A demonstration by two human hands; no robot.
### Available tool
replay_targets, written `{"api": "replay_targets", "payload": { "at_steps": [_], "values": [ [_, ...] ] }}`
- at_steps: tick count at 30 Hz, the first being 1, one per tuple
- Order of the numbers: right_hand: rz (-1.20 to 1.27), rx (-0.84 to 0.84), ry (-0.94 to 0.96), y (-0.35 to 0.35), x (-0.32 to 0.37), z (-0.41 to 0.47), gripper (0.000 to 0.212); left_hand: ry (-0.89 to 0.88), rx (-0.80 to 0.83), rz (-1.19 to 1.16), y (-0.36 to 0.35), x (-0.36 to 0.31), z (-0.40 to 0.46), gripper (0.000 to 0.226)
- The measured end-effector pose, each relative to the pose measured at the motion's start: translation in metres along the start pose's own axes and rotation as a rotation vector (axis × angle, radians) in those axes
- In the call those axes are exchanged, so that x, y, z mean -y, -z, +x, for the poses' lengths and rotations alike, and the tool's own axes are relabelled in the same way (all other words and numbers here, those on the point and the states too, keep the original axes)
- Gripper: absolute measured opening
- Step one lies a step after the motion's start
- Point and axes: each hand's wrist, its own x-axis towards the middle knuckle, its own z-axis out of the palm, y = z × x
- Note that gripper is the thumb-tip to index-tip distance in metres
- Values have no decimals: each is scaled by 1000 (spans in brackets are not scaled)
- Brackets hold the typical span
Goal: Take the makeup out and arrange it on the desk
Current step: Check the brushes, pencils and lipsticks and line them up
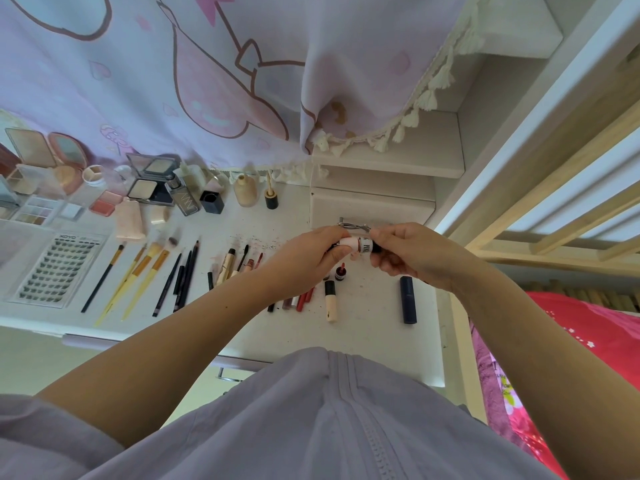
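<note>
A small pink-and-white tube (356, 244) with a black band is held above the white desk (367, 327). My left hand (308, 258) grips its pale end and my right hand (408, 251) grips its dark end. Under the hands lie an open red lip tint (341, 273), a cream concealer tube (330, 301), several red lip pencils (304, 299) and a dark blue tube (408, 299). Brushes (138, 271) and black pencils (181, 278) lie in a row to the left. Compacts and palettes (149, 181) stand at the back left.
A false-lash tray (55, 268) lies far left. A foundation bottle (246, 190) and its black cap (271, 198) stand at the back. A metal eyelash curler (353, 226) rests behind my hands by a white box (374, 206). A pink curtain hangs above; a red bedspread lies right.
</note>
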Motion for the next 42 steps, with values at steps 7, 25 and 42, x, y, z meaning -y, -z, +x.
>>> {"api": "replay_targets", "payload": {
  "at_steps": [7,25,42],
  "values": [
    [-45,-4,7,1,-1,-1,23,0,6,-15,0,2,-1,29],
    [-287,-35,17,20,-10,-1,4,132,196,25,-1,9,-4,27],
    [-126,-434,-107,2,-114,6,16,487,9,-383,-99,-1,6,19]
  ]
}}
